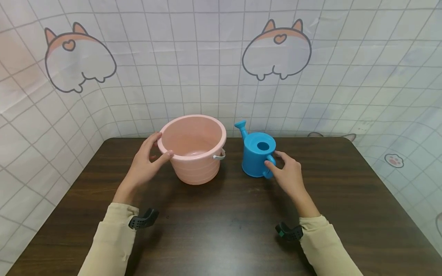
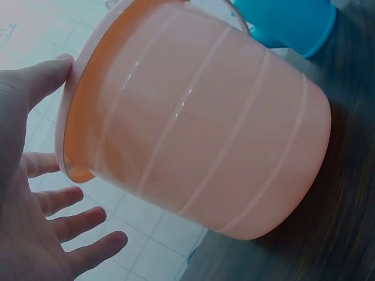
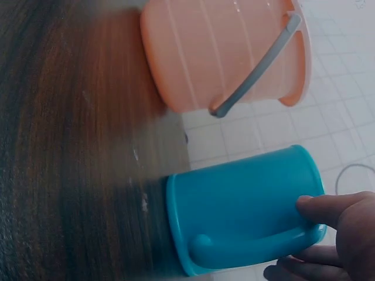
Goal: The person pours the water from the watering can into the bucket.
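A pink bucket [image 1: 198, 168] stands upright on the dark table, left of a blue watering can [image 1: 254, 159]. My left hand [image 1: 145, 159] is at the bucket's left side, thumb tip and forefinger touching the rim. Its other fingers [image 2: 91, 222] are spread and straight, apart from the wall. With the right hand [image 1: 290, 172] I hold the watering can by its handle [image 3: 252, 249], thumb on one side and fingers on the other. The can's spout [image 1: 241, 127] points back and left, and its round top hole faces up.
The bucket's handle [image 3: 258, 70] hangs down on the side facing the can. Behind the brown wooden table [image 1: 214, 230] hangs a white grid-patterned cloth [image 1: 193, 57] with cartoon animal prints. Dark straps [image 1: 143, 219] circle both wrists over beige sleeves.
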A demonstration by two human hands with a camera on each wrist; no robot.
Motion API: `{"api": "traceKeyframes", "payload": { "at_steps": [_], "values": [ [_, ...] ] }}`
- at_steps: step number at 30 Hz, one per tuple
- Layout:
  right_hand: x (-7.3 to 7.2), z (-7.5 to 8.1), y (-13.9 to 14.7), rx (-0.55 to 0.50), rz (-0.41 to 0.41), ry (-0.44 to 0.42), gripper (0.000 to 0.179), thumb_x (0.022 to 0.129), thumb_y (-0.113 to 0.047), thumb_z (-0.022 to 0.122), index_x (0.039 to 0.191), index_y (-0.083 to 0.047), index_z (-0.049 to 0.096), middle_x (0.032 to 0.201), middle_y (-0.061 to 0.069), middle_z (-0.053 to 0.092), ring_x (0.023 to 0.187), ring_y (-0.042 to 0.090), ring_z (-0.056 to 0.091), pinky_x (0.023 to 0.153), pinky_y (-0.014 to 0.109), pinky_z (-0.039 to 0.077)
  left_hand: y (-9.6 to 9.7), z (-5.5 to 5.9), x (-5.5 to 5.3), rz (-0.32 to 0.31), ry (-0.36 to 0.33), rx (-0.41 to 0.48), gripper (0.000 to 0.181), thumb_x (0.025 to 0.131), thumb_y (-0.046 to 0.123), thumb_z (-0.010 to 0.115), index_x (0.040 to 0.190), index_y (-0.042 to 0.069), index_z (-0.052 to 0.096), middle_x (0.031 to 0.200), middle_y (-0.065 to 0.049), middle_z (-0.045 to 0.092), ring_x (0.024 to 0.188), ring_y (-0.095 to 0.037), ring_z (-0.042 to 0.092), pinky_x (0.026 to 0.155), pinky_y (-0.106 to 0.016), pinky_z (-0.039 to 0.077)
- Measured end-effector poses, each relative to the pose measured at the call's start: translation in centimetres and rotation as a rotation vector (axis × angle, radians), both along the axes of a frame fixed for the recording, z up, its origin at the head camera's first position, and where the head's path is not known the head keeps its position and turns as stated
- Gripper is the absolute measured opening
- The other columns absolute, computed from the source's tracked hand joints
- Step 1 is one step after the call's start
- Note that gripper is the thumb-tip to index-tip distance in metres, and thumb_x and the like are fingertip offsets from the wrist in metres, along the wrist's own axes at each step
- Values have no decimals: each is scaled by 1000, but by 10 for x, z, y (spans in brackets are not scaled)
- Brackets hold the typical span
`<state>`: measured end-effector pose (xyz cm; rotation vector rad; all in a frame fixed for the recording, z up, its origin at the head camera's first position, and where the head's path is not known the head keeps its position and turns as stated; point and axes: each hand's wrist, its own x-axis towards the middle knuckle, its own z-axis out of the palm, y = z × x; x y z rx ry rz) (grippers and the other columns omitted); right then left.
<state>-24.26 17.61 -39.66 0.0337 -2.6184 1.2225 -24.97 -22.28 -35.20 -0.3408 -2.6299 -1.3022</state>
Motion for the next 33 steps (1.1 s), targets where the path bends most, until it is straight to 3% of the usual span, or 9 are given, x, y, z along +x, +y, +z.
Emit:
{"api": "traceKeyframes", "payload": {
  "at_steps": [11, 18, 28, 33],
  "values": [
    [-1, 1, -4, -25, -14, 86, 46, 87, -31, 62, 121, -1, 56, 115, 19, 63, 108, 32, 59, 89, 49, 47, 0, -2, 0, 2, -73, 101, 73, 83, 45, 61, 144, 33, 21, 141, -8, 39, 126, -27, 41, 93, -52, 42],
    [-1, 0, -2, -50, -14, 121, 41, 88, -27, 61, 119, 0, 58, 115, 20, 63, 107, 33, 60, 85, 46, 50, 3, -3, 0, -9, -80, 141, 73, 84, 44, 61, 143, 35, 21, 142, -9, 39, 127, -28, 40, 93, -54, 40],
    [-2, -8, 0, -58, -23, 181, 33, 87, -21, 62, 111, 1, 62, 107, 20, 66, 99, 32, 64, 80, 44, 51, 4, -4, 4, -29, -142, 168, 75, 86, 40, 60, 145, 34, 14, 147, -9, 31, 131, -33, 35, 96, -58, 37],
    [-3, -6, 1, -60, -37, 196, 29, 86, -20, 63, 107, 1, 64, 103, 19, 67, 96, 31, 65, 78, 44, 52, 4, -5, 4, -30, -134, 177, 74, 86, 41, 60, 145, 34, 16, 147, -8, 31, 130, -33, 35, 97, -58, 36]
  ]
}}
